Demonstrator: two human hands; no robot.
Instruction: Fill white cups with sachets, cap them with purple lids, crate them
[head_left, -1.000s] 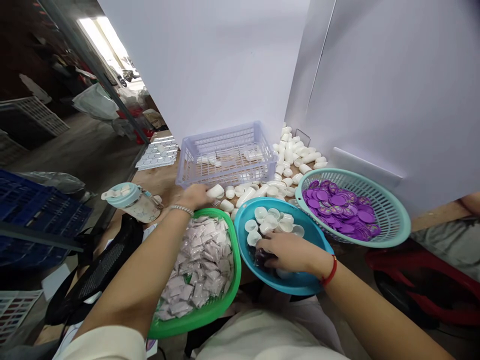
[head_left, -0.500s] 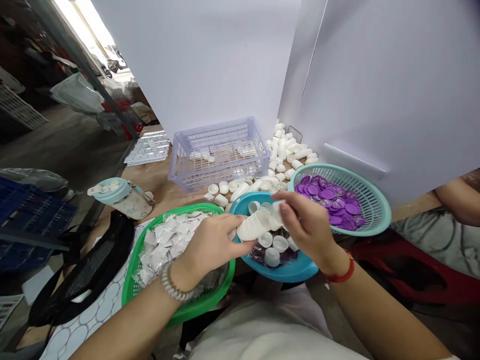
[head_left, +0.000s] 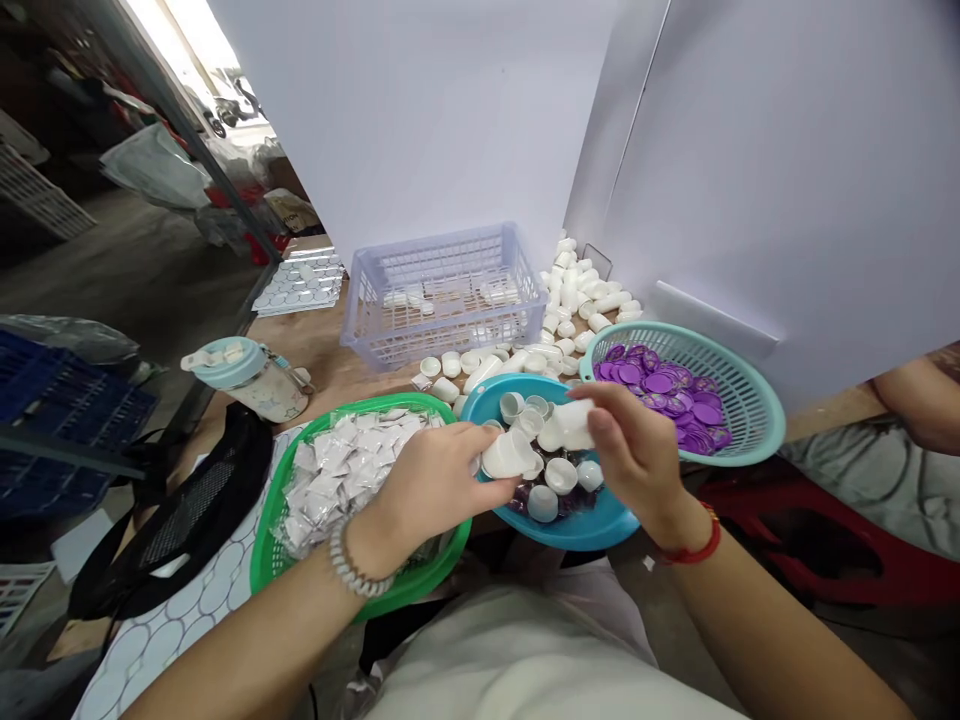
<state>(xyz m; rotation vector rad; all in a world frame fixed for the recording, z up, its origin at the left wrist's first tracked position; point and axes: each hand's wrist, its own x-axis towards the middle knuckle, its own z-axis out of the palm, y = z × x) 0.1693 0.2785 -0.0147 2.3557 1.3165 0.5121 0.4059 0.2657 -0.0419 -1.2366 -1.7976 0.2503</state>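
Observation:
Over the blue basin [head_left: 525, 530], my left hand [head_left: 442, 480] grips a short stack of white cups [head_left: 506, 454] between thumb and fingers. My right hand [head_left: 634, 450] pinches another white cup piece [head_left: 576, 424] just to the right of it. Inside the basin lie several loose white cups [head_left: 561, 475] over dark purple wrapped pieces. Left of it, partly under my left forearm, a green basket [head_left: 262, 540] holds small clear packets [head_left: 345, 470]. At the right, a light teal basket [head_left: 765, 420] contains purple discs [head_left: 660, 385].
A lilac crate [head_left: 442, 290] stands at the back, with white cups [head_left: 574, 285] piled beside it. A lidded tumbler [head_left: 255, 380] and a black mesh bag [head_left: 180, 520] are at the left. White panels [head_left: 450, 120] rise behind. Another person's arm [head_left: 922, 400] shows at the far right.
The stack in my left hand looks shorter. The white piece in my right hand shows more clearly, tilted sideways, and my right hand has shifted slightly right. The whole view has shifted a little.

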